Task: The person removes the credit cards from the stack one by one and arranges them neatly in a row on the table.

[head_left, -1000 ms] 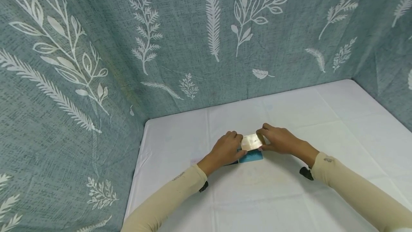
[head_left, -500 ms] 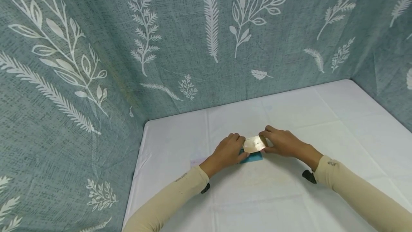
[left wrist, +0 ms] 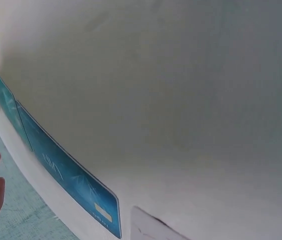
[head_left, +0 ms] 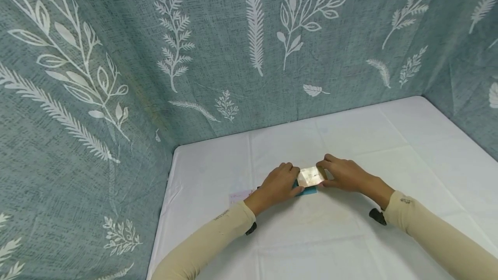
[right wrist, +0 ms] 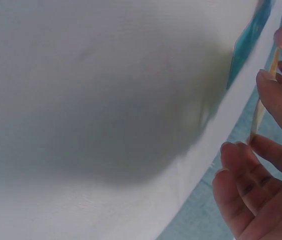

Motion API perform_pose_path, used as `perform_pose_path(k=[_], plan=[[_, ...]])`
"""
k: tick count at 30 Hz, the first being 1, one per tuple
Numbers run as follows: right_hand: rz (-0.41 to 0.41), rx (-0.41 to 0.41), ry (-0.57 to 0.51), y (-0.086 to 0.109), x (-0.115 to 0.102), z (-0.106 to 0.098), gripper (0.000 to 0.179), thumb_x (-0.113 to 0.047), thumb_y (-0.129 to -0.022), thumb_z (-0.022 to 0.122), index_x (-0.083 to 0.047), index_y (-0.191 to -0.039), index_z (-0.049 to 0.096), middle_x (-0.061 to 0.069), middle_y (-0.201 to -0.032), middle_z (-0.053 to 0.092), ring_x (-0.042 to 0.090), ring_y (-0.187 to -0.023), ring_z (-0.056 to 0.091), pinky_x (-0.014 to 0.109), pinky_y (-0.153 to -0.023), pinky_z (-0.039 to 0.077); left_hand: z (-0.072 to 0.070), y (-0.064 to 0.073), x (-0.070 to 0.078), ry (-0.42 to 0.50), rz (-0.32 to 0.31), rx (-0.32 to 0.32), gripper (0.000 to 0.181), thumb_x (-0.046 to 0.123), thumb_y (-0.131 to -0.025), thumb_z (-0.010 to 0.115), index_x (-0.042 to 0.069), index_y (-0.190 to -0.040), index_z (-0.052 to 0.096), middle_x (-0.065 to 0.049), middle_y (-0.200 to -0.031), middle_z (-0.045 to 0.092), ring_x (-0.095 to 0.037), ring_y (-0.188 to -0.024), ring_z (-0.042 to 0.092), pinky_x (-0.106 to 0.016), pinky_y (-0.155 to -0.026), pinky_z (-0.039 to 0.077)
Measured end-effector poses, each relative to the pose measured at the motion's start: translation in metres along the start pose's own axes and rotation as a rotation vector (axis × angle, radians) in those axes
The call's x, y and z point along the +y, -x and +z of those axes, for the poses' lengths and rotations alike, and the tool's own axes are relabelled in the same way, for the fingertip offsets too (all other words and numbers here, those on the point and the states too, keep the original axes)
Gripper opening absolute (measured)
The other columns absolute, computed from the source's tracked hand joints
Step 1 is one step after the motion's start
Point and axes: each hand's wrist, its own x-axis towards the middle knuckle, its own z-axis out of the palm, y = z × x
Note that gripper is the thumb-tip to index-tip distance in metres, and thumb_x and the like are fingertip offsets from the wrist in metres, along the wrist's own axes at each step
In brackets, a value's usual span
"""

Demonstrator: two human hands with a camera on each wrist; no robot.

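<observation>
Both hands hold a thin, shiny gold card (head_left: 311,176) between them, over the table. My left hand (head_left: 277,183) pinches its left end, and my right hand (head_left: 344,175) grips the right end between thumb and fingers. Seen from the right wrist, the card is nearly edge-on. A teal card (head_left: 310,191) lies on the white cloth just below it, partly covered by the left hand. Beside that, in the left wrist view, lies a dark blue bank card (left wrist: 76,175) with a chip. A pale card (head_left: 238,197) with pinkish writing sits left of the left wrist.
The white cloth (head_left: 311,245) covers the table, with fold creases across it. Grey-green curtains (head_left: 249,90) with white leaf prints stand around its back and sides. Small black devices (head_left: 377,216) are strapped under both wrists.
Both hands have shifted slightly right and nearer the body, carrying the gold card along. The blue card has gone mostly behind the left hand, while more of the pale card shows.
</observation>
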Motion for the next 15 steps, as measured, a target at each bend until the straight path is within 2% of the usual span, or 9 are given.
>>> perform_pose_path(k=[15], plan=[[-0.009, -0.007, -0.001, 0.0109, 0.0082, -0.0016, 0.055, -0.036, -0.075, 0.08, -0.005, -0.117, 0.062, 0.0, -0.094, 0.053, 0.002, -0.06, 0.041, 0.018, -0.05, 0.037, 0.0022, -0.0059, 0.0094, -0.009, 0.021, 0.004, 0.048, 0.046, -0.087, 0.064, 0.007, -0.115, 0.061, -0.004, -0.102, 0.06, -0.013, -0.085, 0.054, -0.022, -0.069, 0.045]])
